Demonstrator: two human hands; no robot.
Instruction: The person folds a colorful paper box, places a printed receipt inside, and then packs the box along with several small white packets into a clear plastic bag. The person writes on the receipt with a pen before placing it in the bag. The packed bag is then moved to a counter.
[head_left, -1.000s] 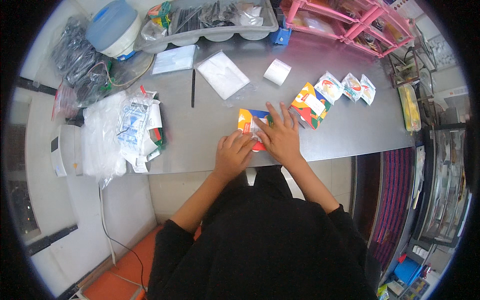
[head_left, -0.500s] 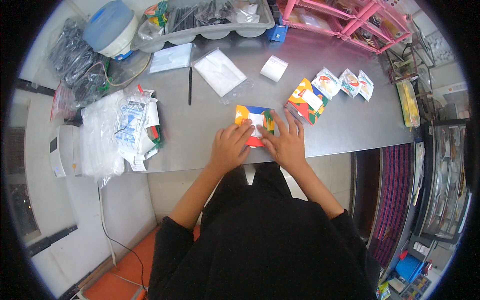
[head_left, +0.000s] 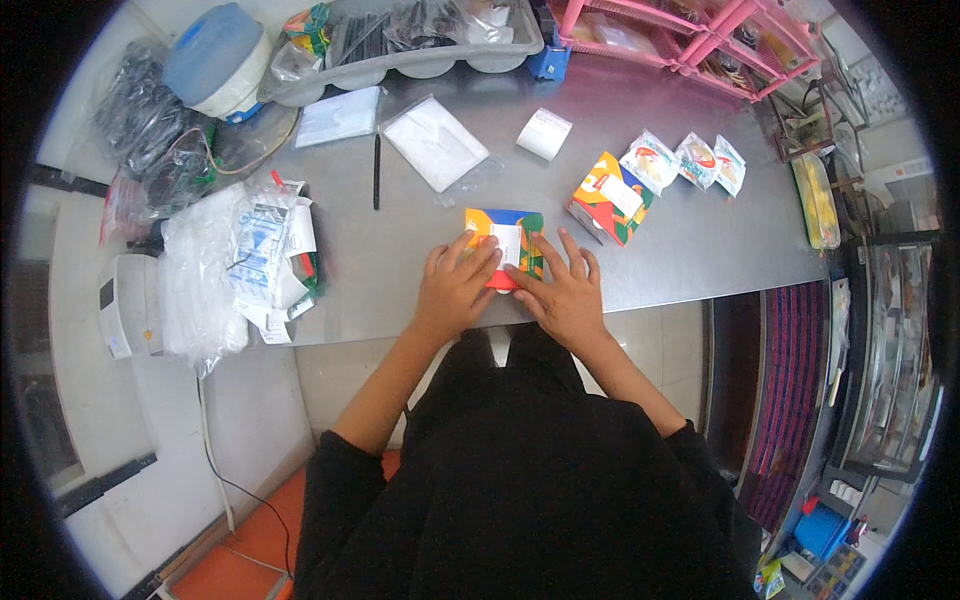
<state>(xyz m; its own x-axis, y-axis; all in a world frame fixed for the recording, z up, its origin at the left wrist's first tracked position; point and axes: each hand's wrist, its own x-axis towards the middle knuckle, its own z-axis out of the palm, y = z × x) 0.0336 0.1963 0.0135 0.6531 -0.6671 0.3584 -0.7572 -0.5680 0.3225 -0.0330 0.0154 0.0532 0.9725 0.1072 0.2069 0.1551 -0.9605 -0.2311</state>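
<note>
A colourful cardboard box [head_left: 517,217] in yellow, blue, green and red lies near the front edge of the metal table, with a white label [head_left: 507,242] on its top face. My left hand [head_left: 455,288] rests over its left side, fingers stretched and the tips on the label. From the right, my right hand [head_left: 567,302] lies on the box with its fingers spread, one tip touching the label's lower part. Both palms partly cover the box's near side. Up and to the right sits a second matching box [head_left: 592,214], which also bears a white label.
A roll of white labels [head_left: 544,134] and several small white packets [head_left: 650,163] lie farther back. Bagged white sheets [head_left: 435,143] and a black straw-like stick [head_left: 377,172] are left of centre. A grey tray [head_left: 430,57] and pink baskets [head_left: 690,55] line the back; plastic bags [head_left: 205,270] pile up at left.
The view has shifted slightly. My right hand's fingertip has slid down the label toward the near edge, and its other fingers have spread a little. The box stays in place.
</note>
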